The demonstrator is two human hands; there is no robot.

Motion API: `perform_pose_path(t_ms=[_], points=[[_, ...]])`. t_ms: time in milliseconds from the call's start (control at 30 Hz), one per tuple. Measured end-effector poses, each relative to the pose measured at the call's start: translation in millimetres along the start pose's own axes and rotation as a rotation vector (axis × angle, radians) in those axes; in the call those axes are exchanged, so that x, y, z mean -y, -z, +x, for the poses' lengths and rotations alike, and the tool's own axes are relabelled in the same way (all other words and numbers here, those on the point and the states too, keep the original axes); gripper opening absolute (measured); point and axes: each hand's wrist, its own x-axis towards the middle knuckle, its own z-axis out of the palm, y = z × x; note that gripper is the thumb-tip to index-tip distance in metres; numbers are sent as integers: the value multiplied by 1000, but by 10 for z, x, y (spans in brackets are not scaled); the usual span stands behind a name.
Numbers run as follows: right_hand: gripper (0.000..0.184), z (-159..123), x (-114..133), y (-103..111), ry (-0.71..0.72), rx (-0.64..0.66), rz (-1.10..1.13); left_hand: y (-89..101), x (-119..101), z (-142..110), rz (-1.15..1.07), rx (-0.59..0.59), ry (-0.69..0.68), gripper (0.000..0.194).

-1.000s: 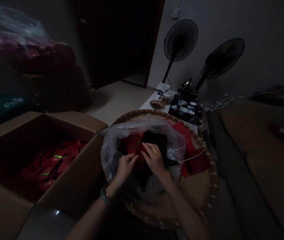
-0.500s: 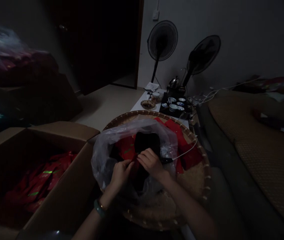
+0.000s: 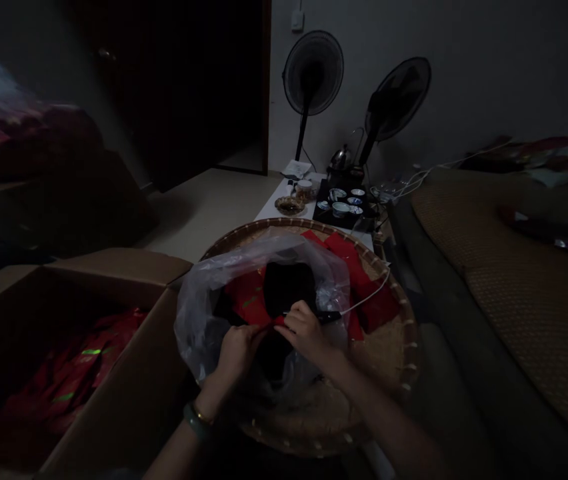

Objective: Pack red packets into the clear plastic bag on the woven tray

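My left hand point(image 3: 237, 347) pinches one end of a small red packet point(image 3: 270, 325), and my right hand point(image 3: 306, 331) grips its other end. The packet is stretched flat between my fingers, over an opened clear plastic bag point(image 3: 197, 300). Inside the bag lie a dark mass point(image 3: 289, 287) that I cannot make out and more red packets point(image 3: 247, 293). Just beyond my right hand is a black handle-like tool point(image 3: 329, 316) with a white cord. The bag rests in a round woven bamboo tray point(image 3: 314, 420), with flat red pieces point(image 3: 359, 280) on its right side.
To the left stands an open cardboard box point(image 3: 119, 373) with many red packets. Behind the tray, a low table point(image 3: 269, 207) holds a tea tray with cups point(image 3: 341, 209) and a kettle point(image 3: 340, 157). Two fans point(image 3: 313, 72) stand by the wall; a woven mat point(image 3: 514, 293) lies right.
Both hands have turned the red packet from upright to roughly level, drawing it out between them. The view has shifted slightly.
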Motion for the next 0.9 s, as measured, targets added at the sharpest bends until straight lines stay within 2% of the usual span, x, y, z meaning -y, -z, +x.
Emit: perform_pose_path(t_ms=[100, 300, 367, 467, 500, 567, 700, 900], points=[[22, -9, 42, -3, 23, 57, -29, -6, -25, 7, 54, 42, 13, 25], [6, -27, 13, 2, -108, 261, -15, -12, 50, 11, 3, 105, 16, 25], [8, -13, -12, 1, -79, 325, 10, -19, 55, 5, -73, 50, -46, 24], [13, 22, 4, 4, -60, 411, -15, 9, -6, -15, -190, -129, -180, 49], [14, 34, 27, 3, -60, 447, -43, 30, -40, -21, -215, -175, -208, 50], [15, 53, 94, -9, -41, 512, -120, 80, -109, -27, -229, -208, -202, 40], [23, 65, 234, -72, 21, 552, -230, 173, -158, 15, -152, -135, -98, 22], [27, 76, 281, -128, 108, 542, -182, 300, -81, 101, 33, -13, -10, 24]])
